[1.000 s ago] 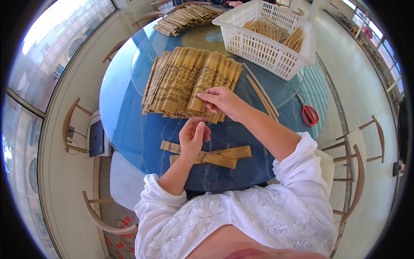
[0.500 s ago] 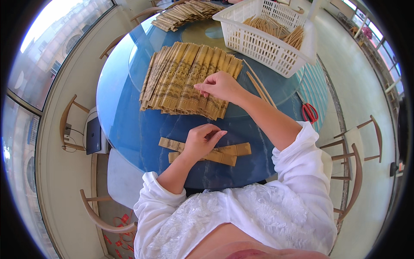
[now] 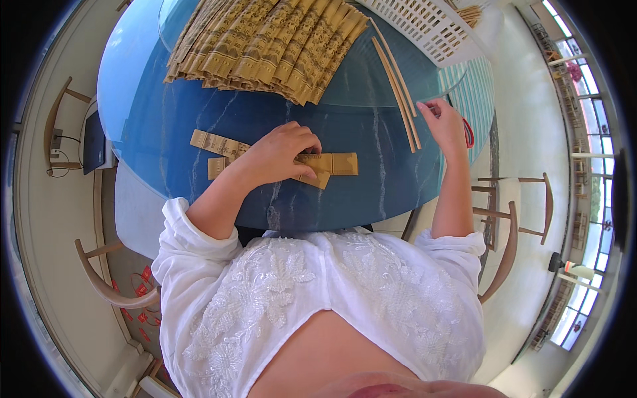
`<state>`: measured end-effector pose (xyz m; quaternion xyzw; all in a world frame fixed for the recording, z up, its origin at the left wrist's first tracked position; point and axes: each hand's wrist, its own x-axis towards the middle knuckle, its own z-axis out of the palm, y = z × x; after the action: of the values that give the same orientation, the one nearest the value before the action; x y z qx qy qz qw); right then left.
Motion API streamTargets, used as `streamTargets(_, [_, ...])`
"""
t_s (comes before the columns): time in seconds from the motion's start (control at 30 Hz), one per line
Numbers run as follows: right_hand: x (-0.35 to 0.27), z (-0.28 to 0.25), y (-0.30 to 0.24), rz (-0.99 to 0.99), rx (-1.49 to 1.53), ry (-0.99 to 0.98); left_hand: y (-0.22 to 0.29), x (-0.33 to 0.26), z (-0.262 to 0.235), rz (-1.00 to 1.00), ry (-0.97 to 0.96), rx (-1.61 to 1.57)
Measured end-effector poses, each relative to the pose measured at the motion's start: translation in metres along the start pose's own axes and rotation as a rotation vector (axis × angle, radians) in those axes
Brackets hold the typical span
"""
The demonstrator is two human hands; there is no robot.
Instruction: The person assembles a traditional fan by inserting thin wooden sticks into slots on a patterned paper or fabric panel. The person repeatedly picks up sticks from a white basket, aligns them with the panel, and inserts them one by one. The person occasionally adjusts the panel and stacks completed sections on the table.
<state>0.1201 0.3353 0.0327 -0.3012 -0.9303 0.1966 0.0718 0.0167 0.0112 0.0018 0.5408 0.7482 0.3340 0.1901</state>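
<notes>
My left hand (image 3: 285,154) rests over crossed brown paper chopstick sleeves (image 3: 345,164) near the table's front edge. Its thumb and fingers are apart on either side of a sleeve, touching the paper. My right hand (image 3: 446,126) is over the table's right side, fingers loosely bent and apart, with nothing visible in them. Close to its fingertips, a few bare wooden chopsticks (image 3: 398,93) lie slanted on the glass. Partly hidden behind that hand are red-handled scissors (image 3: 470,134). A broad fanned stack of printed brown sleeves (image 3: 265,46) lies farther back.
A white plastic basket (image 3: 424,30) stands at the back right, with wooden sticks (image 3: 470,14) showing at its far end. The round blue table (image 3: 318,212) has a glass top layer. Wooden chairs (image 3: 511,252) stand to the right, and a dark laptop (image 3: 93,142) is at the left.
My right hand has moved from above the sleeve stack to the right, beside the chopsticks and scissors. My left hand has spread its fingers over the crossed sleeves. The view has tilted down.
</notes>
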Motion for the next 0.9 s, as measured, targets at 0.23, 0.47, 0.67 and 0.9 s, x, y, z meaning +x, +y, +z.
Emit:
streamTargets(0.23, [-0.003, 0.024, 0.027, 0.028, 0.284, -0.041, -0.005, 0.002, 0.005, -0.009, 0.012, -0.067])
streamTargets(0.47, [-0.002, 0.027, 0.024, 0.039, 0.299, -0.062, -0.007, 0.003, 0.005, -0.036, 0.028, -0.052])
streamTargets(0.67, [0.001, 0.028, 0.027, 0.075, 0.426, 0.010, -0.005, 0.003, 0.001, -0.019, -0.023, -0.026])
streamTargets(0.9, [-0.029, -0.003, 0.027, 0.071, 0.668, 0.460, -0.006, 0.005, 0.004, 0.003, 0.049, -0.011])
